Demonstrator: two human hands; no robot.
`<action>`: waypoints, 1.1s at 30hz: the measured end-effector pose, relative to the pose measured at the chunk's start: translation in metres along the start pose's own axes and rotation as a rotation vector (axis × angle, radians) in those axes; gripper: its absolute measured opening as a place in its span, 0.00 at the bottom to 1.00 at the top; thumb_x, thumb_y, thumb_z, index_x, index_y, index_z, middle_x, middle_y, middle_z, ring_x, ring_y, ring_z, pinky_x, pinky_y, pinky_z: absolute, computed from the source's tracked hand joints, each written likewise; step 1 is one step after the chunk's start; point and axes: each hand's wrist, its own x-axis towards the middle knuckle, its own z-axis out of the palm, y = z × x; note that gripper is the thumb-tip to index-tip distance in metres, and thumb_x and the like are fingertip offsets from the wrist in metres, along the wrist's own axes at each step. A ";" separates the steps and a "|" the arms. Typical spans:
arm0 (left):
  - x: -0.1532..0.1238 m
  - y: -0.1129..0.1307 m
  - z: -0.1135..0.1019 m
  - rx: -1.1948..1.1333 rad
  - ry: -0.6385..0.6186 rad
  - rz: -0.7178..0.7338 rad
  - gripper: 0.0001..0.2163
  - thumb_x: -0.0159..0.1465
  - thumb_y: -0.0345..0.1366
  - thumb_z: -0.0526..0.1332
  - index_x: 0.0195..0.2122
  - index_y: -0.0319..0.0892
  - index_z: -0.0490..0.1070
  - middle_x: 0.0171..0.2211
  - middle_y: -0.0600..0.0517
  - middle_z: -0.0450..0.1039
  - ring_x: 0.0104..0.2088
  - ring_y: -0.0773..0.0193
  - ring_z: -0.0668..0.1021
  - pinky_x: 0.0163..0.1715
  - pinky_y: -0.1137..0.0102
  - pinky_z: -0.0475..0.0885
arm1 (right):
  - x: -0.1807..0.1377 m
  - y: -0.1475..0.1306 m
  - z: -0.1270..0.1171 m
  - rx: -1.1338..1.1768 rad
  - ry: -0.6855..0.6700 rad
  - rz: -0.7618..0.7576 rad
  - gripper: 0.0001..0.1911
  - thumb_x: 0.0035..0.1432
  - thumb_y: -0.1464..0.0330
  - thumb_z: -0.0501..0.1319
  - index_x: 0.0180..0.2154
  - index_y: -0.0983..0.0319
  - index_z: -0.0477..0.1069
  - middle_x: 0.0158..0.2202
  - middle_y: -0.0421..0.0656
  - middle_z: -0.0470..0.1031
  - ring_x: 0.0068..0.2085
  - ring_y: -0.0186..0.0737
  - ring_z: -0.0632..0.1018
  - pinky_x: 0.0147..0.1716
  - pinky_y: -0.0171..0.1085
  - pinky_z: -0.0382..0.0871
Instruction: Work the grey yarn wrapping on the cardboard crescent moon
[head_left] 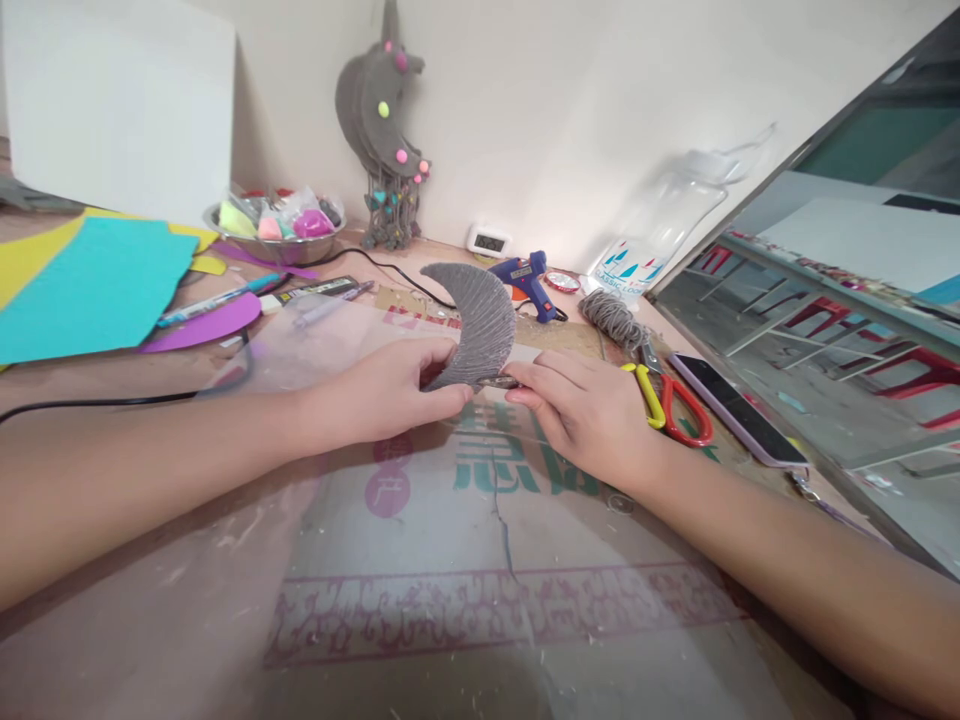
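A crescent moon (486,315) wrapped in grey yarn stands upright over the middle of the worktop. My left hand (401,390) grips its lower end between thumb and fingers. At the crescent's lower right edge, my right hand (581,405) is closed in a pinch. A small dark grey piece (499,381) shows at those fingertips, touching or very near the crescent; its kind is unclear. Just beyond my right hand lies a ball of grey yarn (611,318). Scissors (686,410) with red and yellow handles lie beside that hand.
A blue glue gun (525,283) and small clock (489,241) are behind the crescent. Coloured sheets (97,285), pens and a metal bowl (300,245) sit left. A phone (739,410) and plastic bottle (652,230) stand right. A decorated grey moon (382,120) hangs behind.
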 end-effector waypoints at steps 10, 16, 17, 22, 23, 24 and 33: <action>0.000 0.001 0.000 -0.039 0.023 0.016 0.07 0.61 0.36 0.54 0.36 0.40 0.68 0.30 0.55 0.70 0.30 0.67 0.73 0.30 0.73 0.68 | -0.001 -0.001 0.000 0.029 0.030 0.033 0.12 0.63 0.67 0.55 0.41 0.67 0.73 0.29 0.43 0.74 0.30 0.36 0.73 0.28 0.35 0.63; 0.000 0.001 0.000 -0.020 0.016 0.023 0.08 0.61 0.36 0.54 0.38 0.41 0.70 0.32 0.55 0.72 0.33 0.65 0.74 0.32 0.72 0.68 | 0.002 -0.002 0.001 0.021 0.040 0.036 0.12 0.64 0.67 0.54 0.42 0.66 0.73 0.29 0.44 0.75 0.30 0.36 0.74 0.28 0.34 0.64; 0.000 0.002 0.000 -0.021 0.014 0.017 0.08 0.61 0.36 0.54 0.38 0.41 0.70 0.32 0.54 0.72 0.33 0.65 0.74 0.32 0.72 0.68 | 0.002 -0.003 0.001 0.020 0.036 0.039 0.12 0.64 0.66 0.54 0.42 0.66 0.73 0.30 0.44 0.75 0.30 0.36 0.74 0.28 0.34 0.64; 0.000 0.000 0.000 -0.005 0.005 0.012 0.08 0.61 0.36 0.54 0.37 0.41 0.69 0.33 0.54 0.73 0.33 0.64 0.74 0.32 0.71 0.68 | 0.002 -0.003 0.001 0.020 0.035 0.042 0.12 0.63 0.66 0.55 0.42 0.67 0.73 0.30 0.44 0.75 0.31 0.36 0.74 0.28 0.34 0.64; 0.000 0.000 0.000 -0.004 0.003 0.023 0.08 0.60 0.36 0.54 0.37 0.41 0.69 0.34 0.54 0.73 0.34 0.64 0.74 0.33 0.71 0.68 | 0.002 -0.003 0.001 0.023 0.033 0.041 0.12 0.63 0.67 0.55 0.42 0.67 0.73 0.30 0.44 0.75 0.31 0.36 0.74 0.29 0.34 0.64; 0.001 -0.001 0.000 -0.003 0.000 0.032 0.07 0.60 0.36 0.54 0.36 0.41 0.69 0.34 0.54 0.73 0.34 0.64 0.74 0.34 0.71 0.68 | 0.002 -0.004 0.001 0.026 0.030 0.040 0.12 0.63 0.67 0.55 0.42 0.67 0.73 0.30 0.44 0.75 0.31 0.36 0.74 0.29 0.34 0.64; 0.001 -0.001 -0.001 0.015 -0.014 0.028 0.08 0.60 0.36 0.54 0.36 0.41 0.69 0.33 0.54 0.72 0.34 0.64 0.74 0.34 0.70 0.68 | 0.001 0.001 0.003 0.090 -0.002 0.037 0.12 0.64 0.67 0.54 0.42 0.66 0.73 0.31 0.44 0.76 0.33 0.36 0.75 0.29 0.34 0.64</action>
